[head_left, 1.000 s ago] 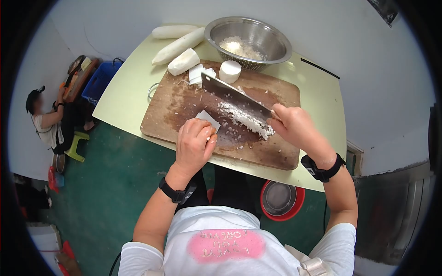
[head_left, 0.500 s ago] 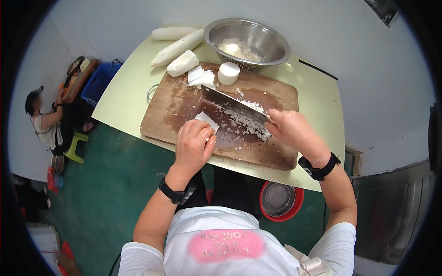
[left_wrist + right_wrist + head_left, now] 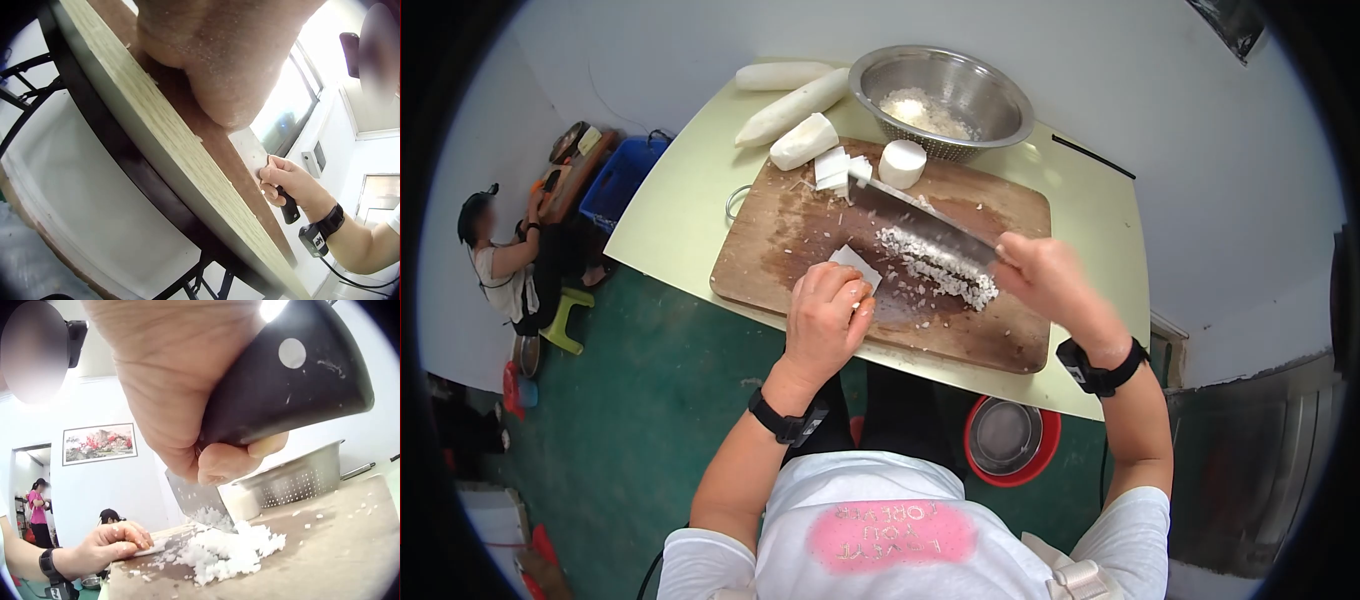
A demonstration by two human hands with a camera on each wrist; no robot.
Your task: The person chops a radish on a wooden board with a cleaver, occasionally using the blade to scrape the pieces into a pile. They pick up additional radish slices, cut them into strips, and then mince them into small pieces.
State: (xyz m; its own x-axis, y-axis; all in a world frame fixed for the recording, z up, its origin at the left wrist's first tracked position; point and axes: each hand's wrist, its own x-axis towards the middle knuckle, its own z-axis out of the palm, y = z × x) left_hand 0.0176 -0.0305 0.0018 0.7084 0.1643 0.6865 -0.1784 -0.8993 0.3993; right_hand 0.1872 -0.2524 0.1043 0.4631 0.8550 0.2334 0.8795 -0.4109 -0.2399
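In the head view my right hand (image 3: 1050, 282) grips a cleaver (image 3: 920, 222) by its handle, which shows black in the right wrist view. The broad blade slants over a pile of finely chopped white radish (image 3: 945, 272) on the wooden cutting board (image 3: 990, 335). Left of the pile, my left hand (image 3: 828, 310) holds thin radish slices (image 3: 857, 266) at the near side of the board, fingers bent over them. Their far corner sticks out past the fingertips. More slices (image 3: 832, 168) lie fanned at the board's back, beside a short upright radish chunk (image 3: 902, 163).
A steel colander (image 3: 1012, 105) with chopped white bits stands behind the board. Two whole radishes (image 3: 795, 108) and a cut one (image 3: 804, 142) lie at the back left. Below the table edge sits a red basin (image 3: 1050, 445). Another person (image 3: 498, 255) sits far left.
The right hand has brought the cleaver down onto the chopped radish and lifted it again. The left hand stays on its slices.
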